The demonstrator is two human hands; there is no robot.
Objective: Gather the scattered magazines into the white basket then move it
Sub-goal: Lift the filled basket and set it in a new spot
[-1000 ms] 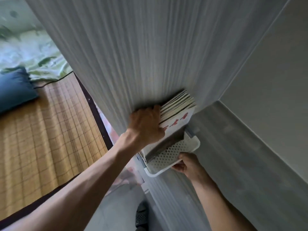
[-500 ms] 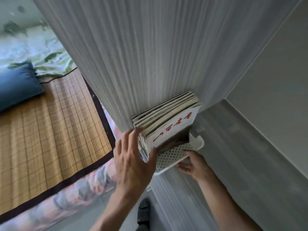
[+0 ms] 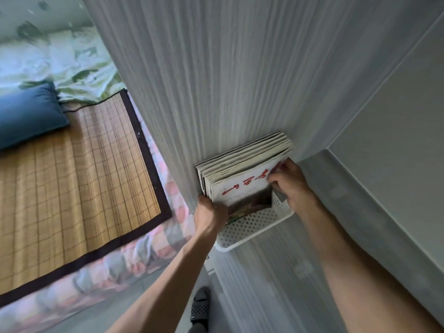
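Note:
The white perforated basket [image 3: 252, 230] rests on a grey wood-grain surface, pushed against a tall grey panel. A stack of magazines [image 3: 245, 164] stands upright in it; the front cover is white with red characters. My left hand [image 3: 209, 216] grips the basket's left end beside the magazines' lower left corner. My right hand [image 3: 292, 182] holds the right end, fingers curled over the front magazine's right edge and the basket's rim.
The grey panel [image 3: 216, 80] rises right behind the basket. A grey wall [image 3: 396, 128] closes the right side. To the left lies a bed with a bamboo mat [image 3: 72, 176], a blue pillow [image 3: 26, 114] and a green quilt. A black slipper [image 3: 200, 306] shows below.
My left hand moved from the top of the stack down to the basket's left end. My right hand shifted from under the basket's front up to its right end.

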